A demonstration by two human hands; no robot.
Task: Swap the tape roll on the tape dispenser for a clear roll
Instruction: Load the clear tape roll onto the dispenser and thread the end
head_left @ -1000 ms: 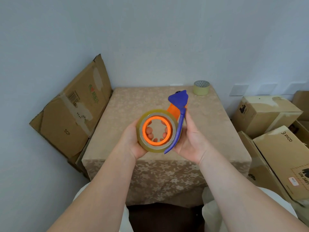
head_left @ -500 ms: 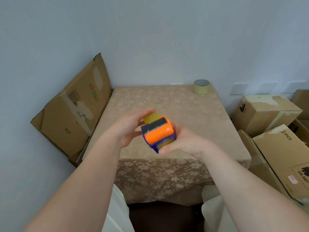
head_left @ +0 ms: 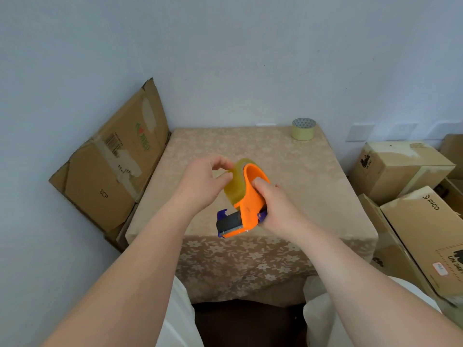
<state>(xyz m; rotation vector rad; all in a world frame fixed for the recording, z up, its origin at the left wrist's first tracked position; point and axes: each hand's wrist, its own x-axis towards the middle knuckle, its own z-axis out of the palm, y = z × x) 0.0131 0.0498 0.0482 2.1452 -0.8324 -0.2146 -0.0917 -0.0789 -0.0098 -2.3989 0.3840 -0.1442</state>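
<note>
An orange and blue tape dispenser (head_left: 249, 204) is held above the near half of the table, blade end toward me. My right hand (head_left: 271, 206) grips its orange body from the right. A clear, yellowish tape roll (head_left: 234, 189) sits in the dispenser. My left hand (head_left: 203, 182) is at the roll's left side, thumb and fingers pinching at its surface. A beige tape roll (head_left: 303, 129) stands at the table's far right corner.
The table (head_left: 288, 176) has a beige flowered cloth and stands against the wall. A flattened cardboard box (head_left: 112, 161) leans at its left. Several cardboard boxes (head_left: 400, 169) are stacked on the floor to the right.
The dispenser was turned from roll-face toward me to blade end toward me. My left hand came off the roll's core and now pinches at the roll's outer surface.
</note>
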